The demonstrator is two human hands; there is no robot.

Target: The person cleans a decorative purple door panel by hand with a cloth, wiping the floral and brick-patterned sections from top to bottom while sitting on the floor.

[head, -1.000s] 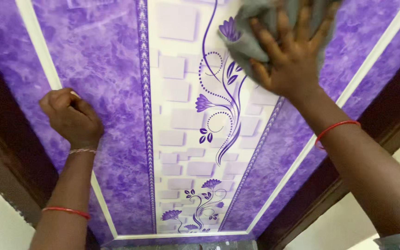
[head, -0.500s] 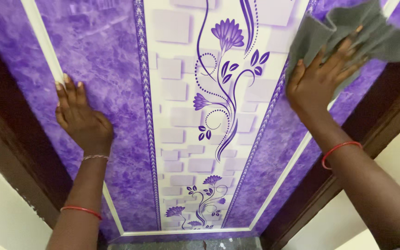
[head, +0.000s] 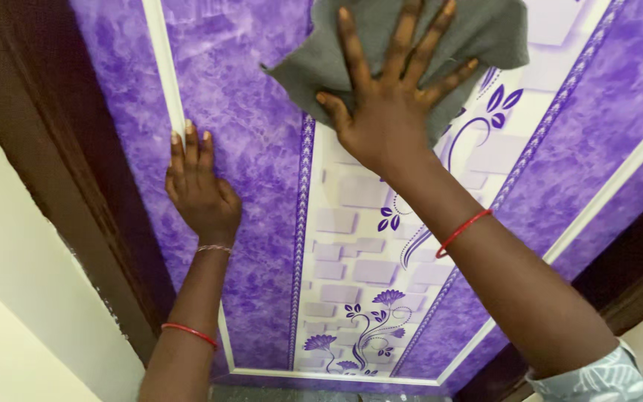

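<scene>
On the purple door panel (head: 262, 149), right hand (head: 388, 112) presses grey cloth (head: 321, 59).

Right hand (head: 385, 112) on grey cloth (head: 411, 37)

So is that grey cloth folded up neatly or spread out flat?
Loosely spread, not neatly folded: the grey cloth lies rumpled under the right hand, whose fingers splay across it against the purple door panel.
</scene>
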